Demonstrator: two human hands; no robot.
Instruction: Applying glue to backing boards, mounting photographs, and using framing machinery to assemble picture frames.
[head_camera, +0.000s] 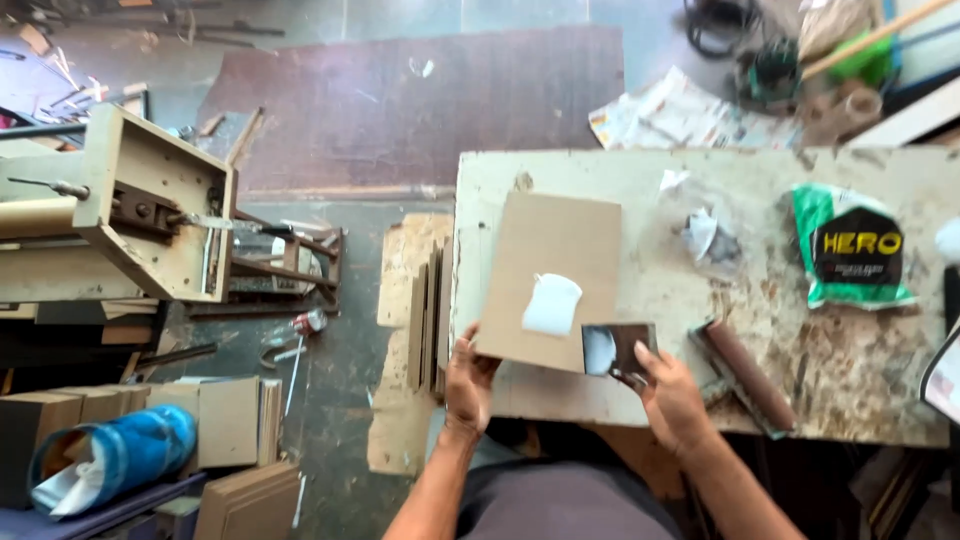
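Head view looks down on a worn, stained worktable (880, 400). Lying on it is a brown board panel (555, 250), its near corner pinched by the left hand (468, 385), fingers closed on the edge. A white blob of glue (551, 303) sits on the panel just above the right hand's grip. The right hand (672, 395) grasps a small dark scraper card (618, 349), smeared white, touching the panel's lower edge. Right of that grip lies a brown roller (745, 372); farther right, a green-and-black pouch (852, 248).
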